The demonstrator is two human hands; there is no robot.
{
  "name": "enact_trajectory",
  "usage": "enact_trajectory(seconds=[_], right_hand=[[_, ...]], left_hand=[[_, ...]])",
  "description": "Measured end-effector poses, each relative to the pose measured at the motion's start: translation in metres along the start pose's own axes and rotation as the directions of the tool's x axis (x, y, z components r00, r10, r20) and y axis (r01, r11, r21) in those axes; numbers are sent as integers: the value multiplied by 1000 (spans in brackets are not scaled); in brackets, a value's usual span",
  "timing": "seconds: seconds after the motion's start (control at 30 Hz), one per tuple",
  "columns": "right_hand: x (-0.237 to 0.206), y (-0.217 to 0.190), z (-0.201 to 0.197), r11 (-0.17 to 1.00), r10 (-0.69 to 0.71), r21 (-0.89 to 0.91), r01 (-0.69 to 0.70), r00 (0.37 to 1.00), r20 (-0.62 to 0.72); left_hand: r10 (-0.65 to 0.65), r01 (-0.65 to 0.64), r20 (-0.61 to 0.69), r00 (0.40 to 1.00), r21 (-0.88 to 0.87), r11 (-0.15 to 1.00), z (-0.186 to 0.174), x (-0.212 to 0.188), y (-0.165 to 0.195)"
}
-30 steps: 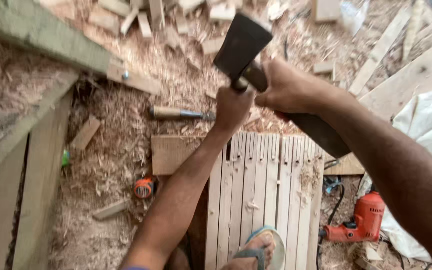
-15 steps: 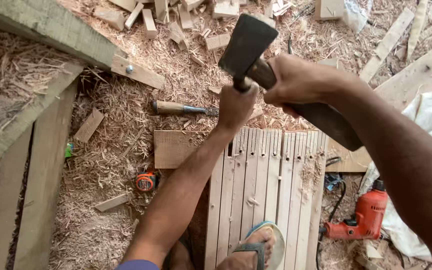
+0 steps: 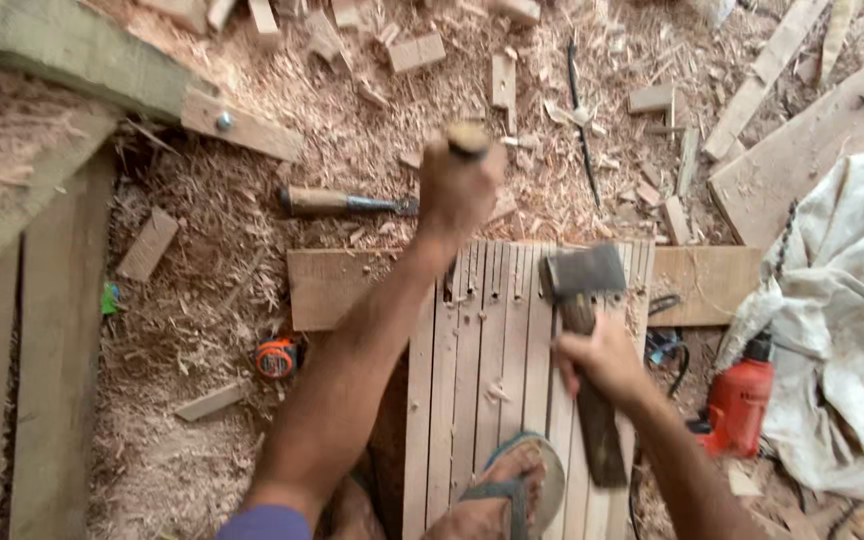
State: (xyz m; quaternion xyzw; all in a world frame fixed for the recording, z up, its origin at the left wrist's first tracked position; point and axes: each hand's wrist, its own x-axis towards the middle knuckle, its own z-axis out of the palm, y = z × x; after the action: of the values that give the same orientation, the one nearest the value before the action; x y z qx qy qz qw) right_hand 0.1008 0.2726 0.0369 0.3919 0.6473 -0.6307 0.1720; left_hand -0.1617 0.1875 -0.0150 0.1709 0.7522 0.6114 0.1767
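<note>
Head view, left hand: the left hand [image 3: 459, 185] is closed in a fist around a chisel handle [image 3: 469, 138], whose round wooden top pokes out above the knuckles; the blade below is hidden by the hand.
Head view, right hand: the right hand [image 3: 604, 357] is clamped on the dark wooden shaft of a hammer [image 3: 582, 275], gripping just below the head, with the rest of the shaft running down past the wrist.
Hammer head: the blocky metal head lies low over the far end of the slats, right of the fist and apart from it.
Slats: a row of narrow wooden slats [image 3: 492, 370] lies side by side under both hands, resting on a crosswise board [image 3: 327, 285].
Foot: a foot in a sandal [image 3: 507, 495] presses on the near end of the slats.
Around: a spare chisel [image 3: 342, 203] lies in the shavings left of the fist; an orange tape measure [image 3: 276, 357] sits near the left forearm; a red drill [image 3: 742, 395] stands at the right, beside a pale cloth [image 3: 837, 330].
</note>
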Motion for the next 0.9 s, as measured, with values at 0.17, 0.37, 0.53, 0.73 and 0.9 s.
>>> enact_trajectory(seconds=[0.17, 0.37, 0.53, 0.73, 0.9], right_hand=[[-11, 31, 5, 992, 106, 76, -104, 994, -18], [-11, 29, 2, 997, 30, 67, -28, 999, -31], [-19, 29, 12, 997, -4, 75, 8, 998, -58], [-39, 6, 25, 994, -48, 99, 52, 998, -48], [-55, -26, 29, 994, -104, 4, 105, 991, -83]], left_hand=[[407, -407, 41, 912, -9, 913, -61, -30, 104], [433, -507, -323, 842, -198, 839, -84, -58, 128], [491, -570, -298, 818, -313, 760, -62, -114, 62], [339, -418, -247, 908, -488, 766, -68, -134, 12], [404, -493, -314, 859, -295, 818, -54, -119, 7]])
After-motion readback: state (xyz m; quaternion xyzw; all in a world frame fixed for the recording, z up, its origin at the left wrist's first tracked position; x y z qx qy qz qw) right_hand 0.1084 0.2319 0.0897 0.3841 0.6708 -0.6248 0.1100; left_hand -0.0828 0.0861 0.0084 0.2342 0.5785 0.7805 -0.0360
